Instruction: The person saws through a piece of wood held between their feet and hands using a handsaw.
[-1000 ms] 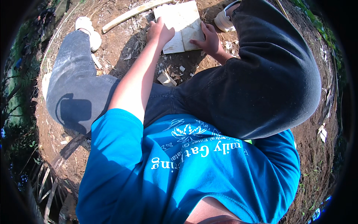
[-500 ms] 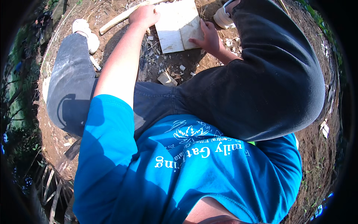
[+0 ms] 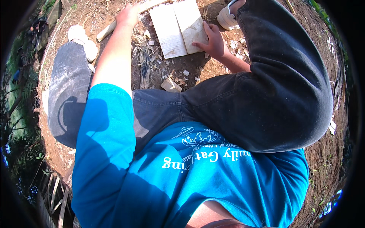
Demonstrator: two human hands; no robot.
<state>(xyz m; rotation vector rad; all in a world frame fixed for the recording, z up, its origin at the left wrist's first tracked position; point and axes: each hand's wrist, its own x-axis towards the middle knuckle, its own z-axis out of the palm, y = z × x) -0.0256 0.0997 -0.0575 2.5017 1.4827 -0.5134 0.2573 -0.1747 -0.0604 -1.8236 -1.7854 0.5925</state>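
Two pale, flat wooden boards lie side by side on the dirt, a left board [image 3: 167,32] and a right board [image 3: 189,26], with a narrow seam between them. My right hand [image 3: 216,42] holds the right board at its right edge, thumb across its top face and a finger along the side. My left hand [image 3: 128,15] is over a long, light wooden stick [image 3: 107,31] left of the boards and seems closed round it; its fingertips are partly hidden. The stick runs slantwise behind the hand, its far end reaching past the boards' top corner.
Wood chips and splinters [image 3: 150,57] litter the soil between my legs. A small wood block [image 3: 171,85] lies close to my lap. My bent right leg [image 3: 281,83] and left leg [image 3: 68,83] flank the spot. White shoes [image 3: 227,19] stand on both sides.
My left hand has left the left board's edge and shifted left onto the stick. The boards have turned slightly, and the seam shows more plainly. My right hand stays on the right board.
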